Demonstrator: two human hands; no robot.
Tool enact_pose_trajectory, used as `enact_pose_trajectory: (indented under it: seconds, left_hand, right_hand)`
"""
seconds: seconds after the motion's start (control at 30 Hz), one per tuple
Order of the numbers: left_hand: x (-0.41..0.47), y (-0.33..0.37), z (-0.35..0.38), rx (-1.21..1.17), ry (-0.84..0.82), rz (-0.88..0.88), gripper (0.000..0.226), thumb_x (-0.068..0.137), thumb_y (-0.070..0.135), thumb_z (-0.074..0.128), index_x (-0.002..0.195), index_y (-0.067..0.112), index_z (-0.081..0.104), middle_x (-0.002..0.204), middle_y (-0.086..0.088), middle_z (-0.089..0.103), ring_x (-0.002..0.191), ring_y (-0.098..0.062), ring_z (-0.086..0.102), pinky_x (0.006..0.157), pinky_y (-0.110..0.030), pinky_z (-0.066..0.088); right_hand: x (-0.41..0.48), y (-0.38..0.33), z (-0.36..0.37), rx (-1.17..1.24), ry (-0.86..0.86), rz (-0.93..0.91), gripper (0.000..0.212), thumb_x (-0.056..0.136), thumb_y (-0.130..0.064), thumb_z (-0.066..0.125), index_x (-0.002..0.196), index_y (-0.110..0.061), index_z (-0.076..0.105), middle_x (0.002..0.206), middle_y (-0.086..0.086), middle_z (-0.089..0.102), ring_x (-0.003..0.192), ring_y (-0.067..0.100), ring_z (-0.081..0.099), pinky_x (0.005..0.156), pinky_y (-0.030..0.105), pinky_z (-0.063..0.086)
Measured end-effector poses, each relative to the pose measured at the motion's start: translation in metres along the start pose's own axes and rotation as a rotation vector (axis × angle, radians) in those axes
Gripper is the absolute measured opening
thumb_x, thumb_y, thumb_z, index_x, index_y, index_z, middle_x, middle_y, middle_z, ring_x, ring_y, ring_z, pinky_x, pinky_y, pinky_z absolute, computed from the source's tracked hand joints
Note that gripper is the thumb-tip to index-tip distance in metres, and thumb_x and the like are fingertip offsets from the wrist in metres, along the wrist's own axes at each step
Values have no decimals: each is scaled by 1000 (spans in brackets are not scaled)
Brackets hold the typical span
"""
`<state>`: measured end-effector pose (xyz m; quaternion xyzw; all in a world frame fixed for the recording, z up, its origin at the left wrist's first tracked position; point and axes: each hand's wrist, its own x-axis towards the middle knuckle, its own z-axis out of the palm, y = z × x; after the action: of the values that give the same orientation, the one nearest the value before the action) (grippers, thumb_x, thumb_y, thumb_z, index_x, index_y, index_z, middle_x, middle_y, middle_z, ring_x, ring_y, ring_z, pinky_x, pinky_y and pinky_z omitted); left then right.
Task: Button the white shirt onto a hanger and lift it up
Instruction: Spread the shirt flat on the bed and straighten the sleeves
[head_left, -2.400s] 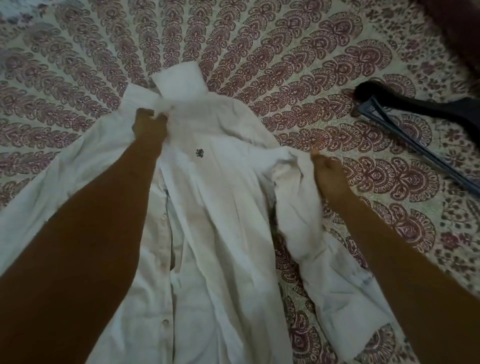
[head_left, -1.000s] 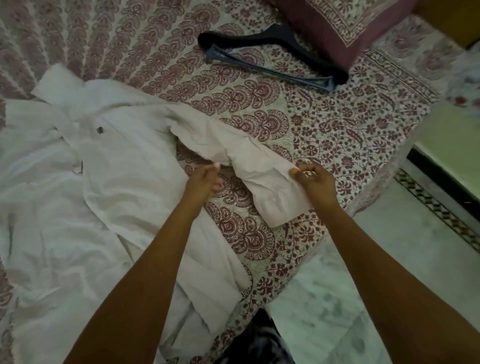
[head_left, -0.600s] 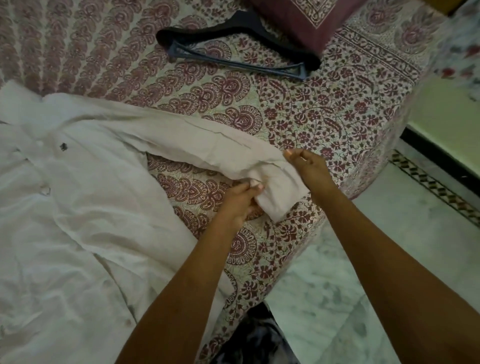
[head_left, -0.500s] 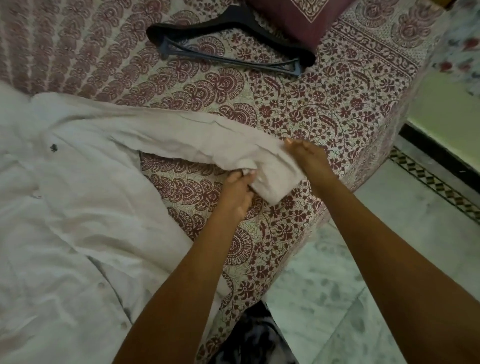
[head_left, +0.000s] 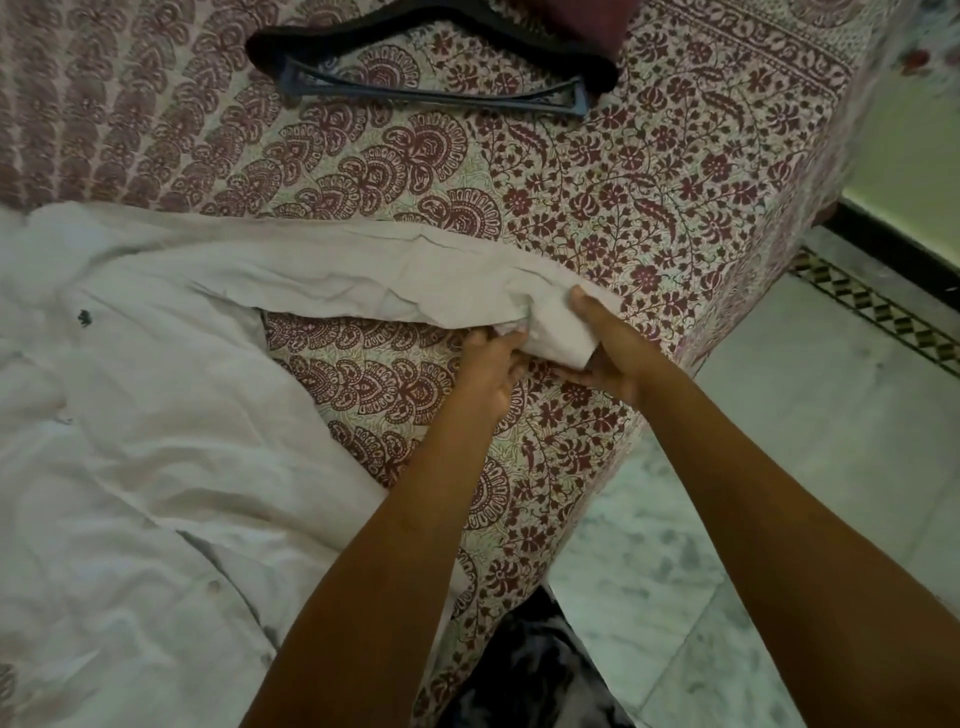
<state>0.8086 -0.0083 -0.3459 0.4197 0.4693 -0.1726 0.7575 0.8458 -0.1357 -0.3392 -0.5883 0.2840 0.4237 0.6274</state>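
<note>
The white shirt (head_left: 156, 426) lies spread on the patterned bed, a small dark emblem on its chest. One sleeve (head_left: 374, 286) stretches out to the right, towards the bed's corner. My left hand (head_left: 491, 366) pinches the lower edge of the cuff. My right hand (head_left: 605, 345) grips the cuff's end, with the thumb on top of the cloth. A dark hanger (head_left: 431, 67) lies flat at the top of the bed, well apart from the shirt and both hands.
The bed wears a maroon and cream printed bedsheet (head_left: 623, 197). A maroon pillow (head_left: 571, 15) rests on the hanger's far side. Marble floor (head_left: 779, 467) lies to the right, past the bed's corner, with a patterned border strip.
Both hands left the shirt's collar and body and moved right to the sleeve. They pulled it straight and closed on the cuff; the view swung towards the bed's corner.
</note>
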Motion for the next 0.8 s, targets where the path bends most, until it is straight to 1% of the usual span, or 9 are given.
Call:
enact_pose_trajectory:
  seconds: [0.1,0.2,0.27,0.37,0.4,0.53,0.6,0.7,0.8]
  left_hand:
    - [-3,-3,-2,117,60,58,38,85,8,64,120,9,50,122,-9,60,109,-24,59,99,-39,43]
    - [-4,5,-22,177,187,135,28,82,9,67,106,11,55,117,-11,62,98,-19,59,99,-38,44]
    - [-1,15,-45,204,304,221,23,81,7,67,101,13,58,107,-8,63,92,-18,59,90,-31,49]
    - [6,31,-86,255,485,379,20,80,2,65,98,11,60,95,-5,61,85,-17,57,61,-10,49]
    - [8,37,-98,287,533,429,21,80,2,64,98,10,61,96,-6,62,87,-18,58,59,-8,48]
    - [22,52,-144,599,683,497,34,77,14,66,110,12,59,120,-9,59,112,-25,54,93,-27,42]
    - [28,57,-164,819,682,454,50,78,22,66,126,16,51,137,-12,46,126,-30,42,105,-37,35]
    - [32,60,-181,1111,582,348,64,81,29,65,139,24,37,151,-11,27,136,-33,29,110,-45,27]
    - [29,65,-190,1198,468,330,57,82,25,65,135,25,44,151,-10,27,134,-31,33,111,-38,28]
  right_hand:
    - [6,-1,1,103,252,-102,38,90,-25,57,121,-4,49,102,8,58,90,22,58,66,27,55]
    - [13,-14,-1,214,443,-272,36,93,-18,51,123,1,48,103,6,56,97,21,56,80,31,55]
    - [20,-29,-5,215,578,-414,31,95,-19,48,119,1,51,102,5,56,96,18,56,87,33,52]
    - [33,-46,-16,-9,751,-552,19,97,-20,42,99,-8,55,85,2,55,76,10,51,71,29,47]
    - [36,-47,-19,-100,762,-561,21,97,-20,40,99,-8,56,84,3,54,75,11,50,70,28,45]
    - [46,-21,-28,-268,761,-432,20,95,-10,36,101,-7,54,91,5,50,88,16,45,72,20,38]
    - [45,-5,-25,-283,781,-394,19,90,-11,39,103,-10,53,92,7,57,91,22,51,81,26,42]
    - [42,16,-14,-509,887,-394,47,84,-19,50,129,-7,41,130,18,47,118,32,45,98,42,38]
    - [33,31,19,-708,1033,-487,58,81,-15,54,135,-7,35,135,19,38,125,34,37,101,41,29]
